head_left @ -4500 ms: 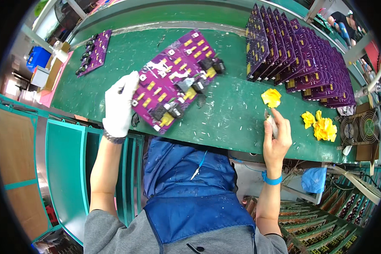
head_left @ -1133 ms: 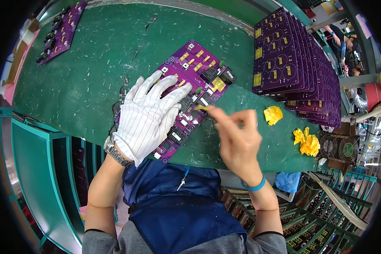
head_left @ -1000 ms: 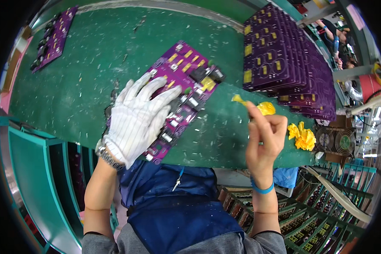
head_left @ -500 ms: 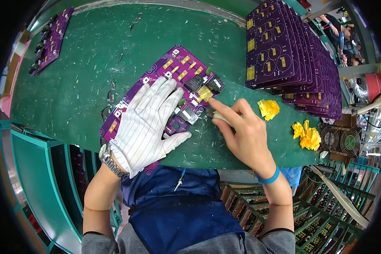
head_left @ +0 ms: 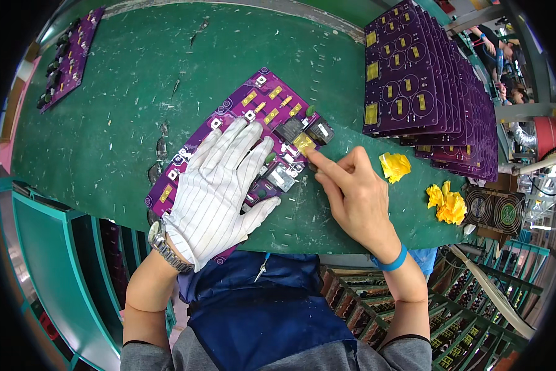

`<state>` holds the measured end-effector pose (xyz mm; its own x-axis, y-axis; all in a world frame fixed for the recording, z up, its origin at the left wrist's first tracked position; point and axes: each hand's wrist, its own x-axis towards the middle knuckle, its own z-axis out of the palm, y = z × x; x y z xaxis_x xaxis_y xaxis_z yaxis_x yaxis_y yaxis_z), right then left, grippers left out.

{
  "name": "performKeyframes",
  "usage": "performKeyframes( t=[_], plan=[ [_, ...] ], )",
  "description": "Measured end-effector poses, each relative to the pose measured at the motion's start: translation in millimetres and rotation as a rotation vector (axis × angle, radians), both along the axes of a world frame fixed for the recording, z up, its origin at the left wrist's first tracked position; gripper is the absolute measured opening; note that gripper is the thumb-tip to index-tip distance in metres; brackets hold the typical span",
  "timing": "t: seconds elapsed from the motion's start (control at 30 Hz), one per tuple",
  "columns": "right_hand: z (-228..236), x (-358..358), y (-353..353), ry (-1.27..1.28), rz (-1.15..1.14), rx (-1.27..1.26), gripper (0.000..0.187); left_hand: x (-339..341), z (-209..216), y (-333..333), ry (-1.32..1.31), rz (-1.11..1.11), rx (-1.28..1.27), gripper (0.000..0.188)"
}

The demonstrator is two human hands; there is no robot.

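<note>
Right hand [head_left: 355, 198] moved to purple board [head_left: 267, 104], half-curled, grip unclear; left hand [head_left: 215, 188] spread atop

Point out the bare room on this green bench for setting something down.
Widest: the far side of the bench, lightly littered, between the far-left purple board and the upright row of boards. Another patch lies between the gloved left hand and the bench's left edge. Crowded: the right end, with that row, crumpled yellow pieces and a fan.

scuffed green worktop [head_left: 117, 117], teal shelving [head_left: 55, 266]
</note>
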<state>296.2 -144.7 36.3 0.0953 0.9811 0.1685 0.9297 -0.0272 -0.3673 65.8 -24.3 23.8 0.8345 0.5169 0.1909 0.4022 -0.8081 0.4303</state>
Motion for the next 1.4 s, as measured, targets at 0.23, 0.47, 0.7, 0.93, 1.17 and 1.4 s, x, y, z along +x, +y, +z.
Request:
performKeyframes(
  t=[0.23, 0.47, 0.7, 0.93, 1.17, 1.4],
  plan=[
    [-12, 0, 1, -0.056, -0.01, 0.083, 0.044, 2, 3, 0, 0.001, 0.007, -0.01, 0.071],
    [-2, 7, -3, -0.034, -0.112, 0.36, 0.051, 4, 1, -2, -0.007, 0.015, 0.004, 0.07],
    [1, 56, -80, -0.192, -0.381, 0.354, 0.047, 2, 5, -11, -0.028, 0.198, 0.104, 0.059],
    [20, 33, -93, -0.054, -0.37, 0.279, 0.042, -2, 30, 12, 0.086, 0.079, 0.365, 0.04],
    [26, 8, -83, 0.17, -0.18, 0.216, 0.037, 4, 61, 63, 0.073, -0.188, 0.623, 0.04],
    [23, -21, -49, 0.213, 0.098, 0.058, 0.038, -10, 18, 36, -0.105, -0.053, 0.266, 0.054]
  ],
)
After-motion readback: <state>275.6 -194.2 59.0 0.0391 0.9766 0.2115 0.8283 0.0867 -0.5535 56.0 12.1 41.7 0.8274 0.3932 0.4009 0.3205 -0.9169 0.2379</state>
